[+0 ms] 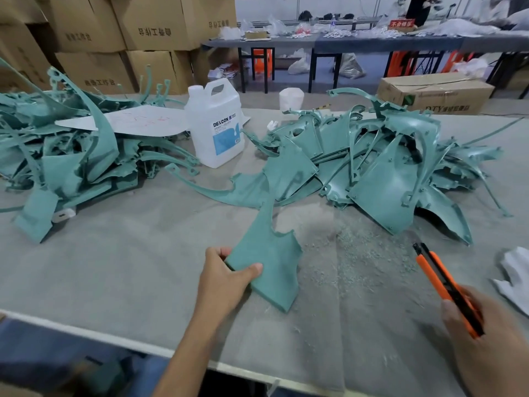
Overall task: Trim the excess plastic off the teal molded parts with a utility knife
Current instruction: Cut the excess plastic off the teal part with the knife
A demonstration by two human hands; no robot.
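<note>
My left hand (224, 277) grips the near end of a teal molded part (270, 253), thumb on top; the part lies on the grey table cover and its long curved arm stretches away to the far left. My right hand (486, 333) holds an orange and black utility knife (442, 282) at the right, tip pointing up and away, well apart from the held part. A heap of teal parts (380, 164) lies at the right rear. Another heap of teal parts (65, 156) lies at the left.
A white plastic jug (216, 127) stands between the heaps, beside a white sheet (137, 121). Teal shavings (357, 253) litter the cover between my hands. A white glove (515, 273) lies at the right edge. Cardboard boxes (114, 30) are stacked behind; the table's front edge (114, 336) runs near.
</note>
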